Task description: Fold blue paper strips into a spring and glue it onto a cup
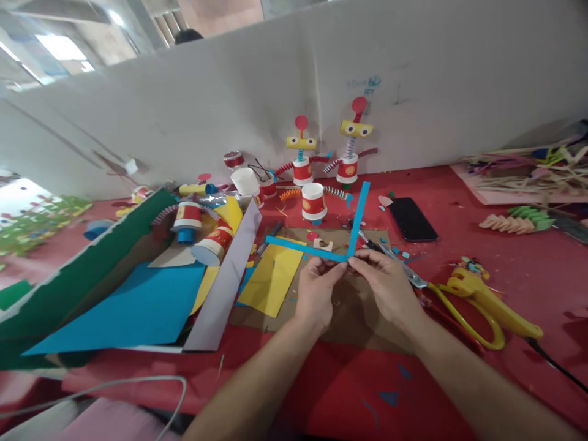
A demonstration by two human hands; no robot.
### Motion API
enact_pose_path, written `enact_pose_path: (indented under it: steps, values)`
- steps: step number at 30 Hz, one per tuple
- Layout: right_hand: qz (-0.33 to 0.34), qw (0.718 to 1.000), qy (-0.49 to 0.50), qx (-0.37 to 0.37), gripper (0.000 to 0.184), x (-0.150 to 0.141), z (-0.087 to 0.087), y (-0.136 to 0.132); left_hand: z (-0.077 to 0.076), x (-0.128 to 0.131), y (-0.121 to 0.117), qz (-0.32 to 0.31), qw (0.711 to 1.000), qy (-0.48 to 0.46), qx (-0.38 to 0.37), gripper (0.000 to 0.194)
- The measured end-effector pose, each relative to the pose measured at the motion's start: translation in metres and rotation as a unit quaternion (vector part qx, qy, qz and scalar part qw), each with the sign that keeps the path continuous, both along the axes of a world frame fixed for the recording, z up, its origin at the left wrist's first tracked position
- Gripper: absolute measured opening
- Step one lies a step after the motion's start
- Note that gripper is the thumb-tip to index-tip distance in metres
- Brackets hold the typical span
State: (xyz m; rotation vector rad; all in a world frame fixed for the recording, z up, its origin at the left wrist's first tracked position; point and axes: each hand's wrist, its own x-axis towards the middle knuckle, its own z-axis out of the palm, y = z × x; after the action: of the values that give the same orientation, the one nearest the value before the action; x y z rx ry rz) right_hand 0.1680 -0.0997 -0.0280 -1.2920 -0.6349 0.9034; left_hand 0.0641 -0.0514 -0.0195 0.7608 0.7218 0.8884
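Observation:
Blue paper strips (307,248) meet at a right angle between my hands, one arm pointing left and the other pointing up and away. My left hand (318,293) pinches the strips close to the corner. Just right of it, the fingers of my right hand (379,278) are closed on the same corner. Whether the strips are glued there, I cannot tell. Below them lies a brown cardboard sheet (353,318) with a yellow paper sheet (271,285) on its left part. Beyond the strips stands a red-and-white paper cup (314,202) with coiled paper arms.
Yellow-handled scissors (459,312) and a yellow glue gun (496,300) lie at the right. A black phone (413,219) rests behind them. At left is a green-sided box (87,269) of coloured paper. Two finished cup figures (302,170) stand by the grey partition (275,92).

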Motion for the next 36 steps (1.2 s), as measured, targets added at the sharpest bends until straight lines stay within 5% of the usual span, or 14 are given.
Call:
enact_pose_path:
  steps: [14,36]
  values:
    - [0.039,0.998,0.038,-0.037,0.019,0.011,0.009,0.002,-0.003,-0.004,0.017,-0.067,0.988,-0.029,-0.14,0.012]
    - [0.042,0.999,-0.016,-0.016,0.023,0.017,0.002,0.001,0.0,-0.005,0.014,-0.091,0.994,-0.017,-0.057,0.023]
